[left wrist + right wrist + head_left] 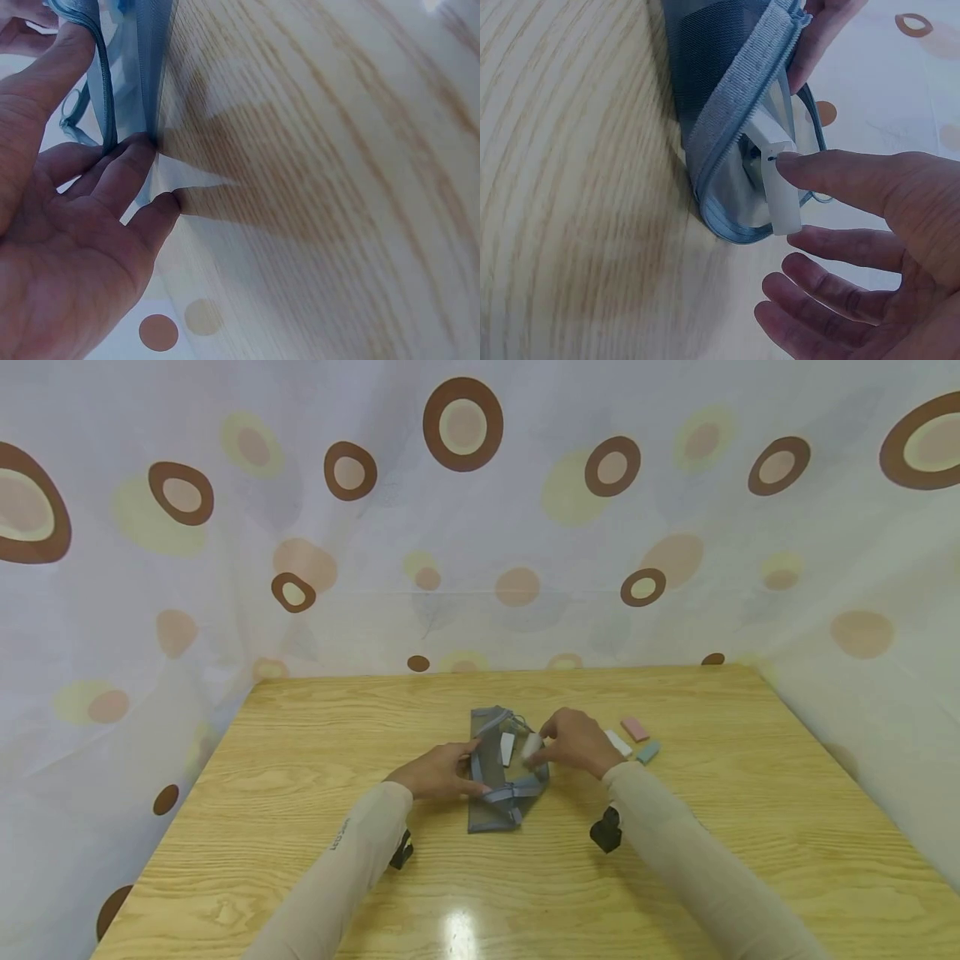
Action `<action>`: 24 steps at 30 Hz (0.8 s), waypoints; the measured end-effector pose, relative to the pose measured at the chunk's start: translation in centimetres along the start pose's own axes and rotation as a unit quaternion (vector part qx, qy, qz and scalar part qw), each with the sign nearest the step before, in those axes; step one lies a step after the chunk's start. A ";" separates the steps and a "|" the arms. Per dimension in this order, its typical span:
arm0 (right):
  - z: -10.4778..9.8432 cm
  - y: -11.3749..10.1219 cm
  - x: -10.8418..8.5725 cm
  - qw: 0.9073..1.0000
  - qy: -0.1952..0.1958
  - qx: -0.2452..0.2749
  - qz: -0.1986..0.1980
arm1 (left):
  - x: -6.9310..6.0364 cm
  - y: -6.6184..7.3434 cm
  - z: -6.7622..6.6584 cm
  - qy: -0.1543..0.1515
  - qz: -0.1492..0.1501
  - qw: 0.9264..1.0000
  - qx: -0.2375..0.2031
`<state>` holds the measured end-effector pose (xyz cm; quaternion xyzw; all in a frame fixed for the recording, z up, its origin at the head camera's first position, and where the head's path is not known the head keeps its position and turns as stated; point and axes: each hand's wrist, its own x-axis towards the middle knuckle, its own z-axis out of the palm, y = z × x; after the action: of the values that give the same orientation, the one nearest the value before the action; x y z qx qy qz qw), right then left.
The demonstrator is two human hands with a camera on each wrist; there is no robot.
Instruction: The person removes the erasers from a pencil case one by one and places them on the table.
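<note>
A blue-grey mesh zipper pouch point(491, 762) lies on the table with its zipped mouth spread open. My left hand point(437, 771) grips its left side, the thumb hooked over the zipper edge point(107, 90) and the fingers against the outside. Between thumb and index finger, my right hand point(576, 743) pinches a white eraser point(783, 196) at the mouth of the pouch, partly inside the rim. Another white block, which looks like an eraser point(507, 748), rests inside the pouch. The deeper contents are hidden by the mesh.
To the right of the pouch, beyond my right hand, lie a white eraser point(618, 743), a pink one point(634, 729) and a green one point(648, 752). The wooden table point(330, 718) meets a dotted cloth point(465, 627) at its back and sides.
</note>
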<state>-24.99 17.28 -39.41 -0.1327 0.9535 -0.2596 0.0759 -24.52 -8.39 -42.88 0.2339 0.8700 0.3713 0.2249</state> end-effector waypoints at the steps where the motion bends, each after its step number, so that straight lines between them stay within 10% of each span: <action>1: -0.1 0.0 0.0 1.000 0.002 0.000 -0.001 | 0.0 0.0 0.0 0.000 0.001 1.000 -0.001; 24: -3.7 2.1 -0.1 0.999 0.032 0.011 0.021 | 0.0 0.0 0.0 -0.003 0.002 1.000 -0.009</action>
<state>-26.14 20.84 -37.36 -0.1033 0.9551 -0.2726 0.0524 -24.54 -8.44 -42.88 0.2344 0.8656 0.3787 0.2289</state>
